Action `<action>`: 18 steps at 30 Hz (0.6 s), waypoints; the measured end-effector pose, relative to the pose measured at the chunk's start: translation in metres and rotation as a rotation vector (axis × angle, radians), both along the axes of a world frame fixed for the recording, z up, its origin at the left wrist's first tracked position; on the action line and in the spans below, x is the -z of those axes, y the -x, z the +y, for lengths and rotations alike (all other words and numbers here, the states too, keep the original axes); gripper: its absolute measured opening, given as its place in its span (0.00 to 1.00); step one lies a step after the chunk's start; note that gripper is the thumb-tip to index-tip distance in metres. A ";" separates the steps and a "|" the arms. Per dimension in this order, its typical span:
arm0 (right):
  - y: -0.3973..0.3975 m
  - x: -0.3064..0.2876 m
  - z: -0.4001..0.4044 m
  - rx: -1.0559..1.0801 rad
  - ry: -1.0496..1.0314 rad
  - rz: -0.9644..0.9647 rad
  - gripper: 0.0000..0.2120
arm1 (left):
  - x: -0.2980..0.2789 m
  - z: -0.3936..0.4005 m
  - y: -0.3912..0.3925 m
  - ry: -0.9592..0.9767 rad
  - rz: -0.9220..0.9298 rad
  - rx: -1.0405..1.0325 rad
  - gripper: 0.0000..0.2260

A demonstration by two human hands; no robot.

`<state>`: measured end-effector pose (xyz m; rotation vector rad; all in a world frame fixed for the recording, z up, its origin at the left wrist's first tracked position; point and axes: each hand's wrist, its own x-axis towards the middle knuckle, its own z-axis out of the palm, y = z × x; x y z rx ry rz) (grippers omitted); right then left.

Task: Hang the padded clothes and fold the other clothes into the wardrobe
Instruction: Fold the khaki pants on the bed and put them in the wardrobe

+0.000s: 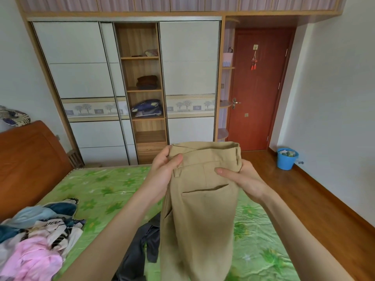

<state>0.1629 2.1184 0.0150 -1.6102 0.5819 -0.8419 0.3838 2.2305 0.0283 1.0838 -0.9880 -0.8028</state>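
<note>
A pair of beige trousers [200, 216] hangs in front of me above the bed, waistband up, back pocket facing me. My left hand [164, 169] grips the left side of the waistband, thumb on the front. My right hand [242, 178] holds the right side, thumb pressed across the fabric. The wardrobe [129, 82] stands ahead with its middle section open, and folded clothes [147, 82] lie on its shelves. A pile of mixed clothes [38, 234] sits at the bed's left, and a dark garment [140, 246] lies under the trousers.
The bed with a green flowered sheet [101, 191] fills the foreground, its wooden headboard [30, 159] at left. A red door [259, 88] is at the right of the wardrobe. A blue bucket [287, 158] stands on the wood floor by the right wall.
</note>
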 end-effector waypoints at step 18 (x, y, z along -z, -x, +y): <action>0.025 -0.140 -0.005 0.095 0.482 0.104 0.12 | -0.099 -0.011 -0.007 0.190 -0.525 -0.148 0.30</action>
